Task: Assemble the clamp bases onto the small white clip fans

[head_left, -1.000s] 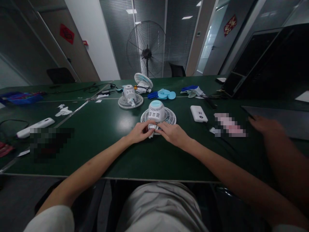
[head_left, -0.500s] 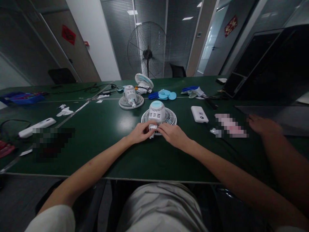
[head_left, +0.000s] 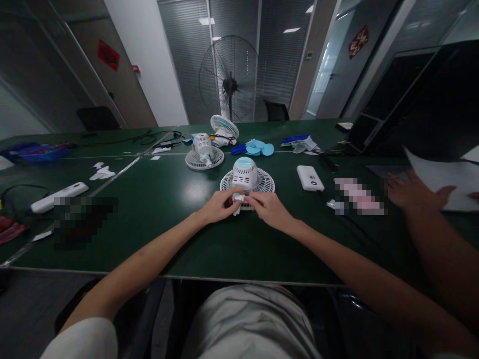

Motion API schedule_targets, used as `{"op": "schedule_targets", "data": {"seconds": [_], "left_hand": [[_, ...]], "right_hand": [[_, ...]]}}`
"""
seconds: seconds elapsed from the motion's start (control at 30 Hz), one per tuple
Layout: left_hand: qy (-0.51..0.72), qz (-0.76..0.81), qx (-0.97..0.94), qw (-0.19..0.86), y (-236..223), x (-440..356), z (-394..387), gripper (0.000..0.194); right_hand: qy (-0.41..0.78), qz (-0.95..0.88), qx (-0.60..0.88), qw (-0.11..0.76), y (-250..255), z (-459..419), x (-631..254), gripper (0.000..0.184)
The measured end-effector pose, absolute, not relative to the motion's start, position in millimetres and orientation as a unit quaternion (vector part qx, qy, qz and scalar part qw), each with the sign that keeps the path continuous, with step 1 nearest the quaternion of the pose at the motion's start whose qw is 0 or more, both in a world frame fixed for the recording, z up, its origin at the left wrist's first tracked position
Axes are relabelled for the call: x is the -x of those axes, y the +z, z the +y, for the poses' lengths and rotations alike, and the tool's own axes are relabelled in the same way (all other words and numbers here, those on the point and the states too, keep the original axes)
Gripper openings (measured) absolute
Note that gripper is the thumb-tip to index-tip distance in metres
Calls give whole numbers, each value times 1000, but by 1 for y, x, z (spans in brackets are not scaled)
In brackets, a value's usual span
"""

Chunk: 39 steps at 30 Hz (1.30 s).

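Note:
A small white fan (head_left: 244,172) lies grille-down on the green table straight ahead of me, its rounded motor housing up with a light blue cap. At its near side is a white plastic neck piece (head_left: 238,198). My left hand (head_left: 221,205) is closed around that piece from the left, thumb and fingers pinching it. From the right, my right hand (head_left: 270,208) pinches its other side with the fingertips. Whatever small part may lie between the right fingertips is hidden.
Behind stand a second fan (head_left: 202,147) and a third fan (head_left: 223,130), with light blue fan blades (head_left: 259,146) beside them. A white power bank (head_left: 310,178) lies to the right. Another person's hand (head_left: 413,192) is at far right by a paper sheet (head_left: 445,174).
My right fingertips have shifted slightly on the neck piece; my left hand keeps its grip. At far right the other person's hand has turned and a white sheet has come into view.

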<state>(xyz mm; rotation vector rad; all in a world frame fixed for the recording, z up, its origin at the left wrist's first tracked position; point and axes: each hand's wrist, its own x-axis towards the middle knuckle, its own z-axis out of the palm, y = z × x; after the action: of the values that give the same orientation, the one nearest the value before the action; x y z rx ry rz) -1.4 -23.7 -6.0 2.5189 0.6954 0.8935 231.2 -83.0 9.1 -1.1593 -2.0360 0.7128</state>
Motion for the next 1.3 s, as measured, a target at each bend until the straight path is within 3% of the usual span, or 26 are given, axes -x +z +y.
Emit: {"op": "schedule_targets", "data": {"seconds": [0.07,0.13,0.33,0.53,0.6,0.7,0.77,0.83,1.0,1.07,1.2,1.3], "left_hand": [[318,246,-896,188,-6,1,-25,35],[317,245,-896,190,-5,1,-25,35],[317,242,-897,192,-4,2,-25,35],[317,244,-896,192,-4,1,-25,36],[314,244,-897,193,-3,1,-26,36],[321,243,-894,194,-3,1,-26,35],[325,244,-893,194,-5,1,-25,35],[325,247,-893,190,-7,1,-24,35],[324,247,-894,187,-7,0,-25,35],[323,243,-894,192,-5,0,-25,35],[324,240,-893,201,-4,1,-25,36],[322,242,-893,202,-4,2,-25,36]], "right_hand": [[405,-715,467,326,7,-80,-228,49],[449,-686,474,320,7,-80,-228,49],[171,-819,423,349,12,-86,-235,29],[424,-713,473,296,9,-80,-228,51],[364,-741,473,308,11,-82,-230,45],[152,-820,448,321,16,-87,-235,36],[85,-847,427,305,17,-88,-236,33],[133,-836,428,317,14,-85,-233,33],[446,-681,491,310,7,-77,-225,52],[401,-704,488,323,10,-80,-227,46],[152,-821,440,330,18,-88,-232,31],[218,-808,442,322,16,-85,-229,37]]}}
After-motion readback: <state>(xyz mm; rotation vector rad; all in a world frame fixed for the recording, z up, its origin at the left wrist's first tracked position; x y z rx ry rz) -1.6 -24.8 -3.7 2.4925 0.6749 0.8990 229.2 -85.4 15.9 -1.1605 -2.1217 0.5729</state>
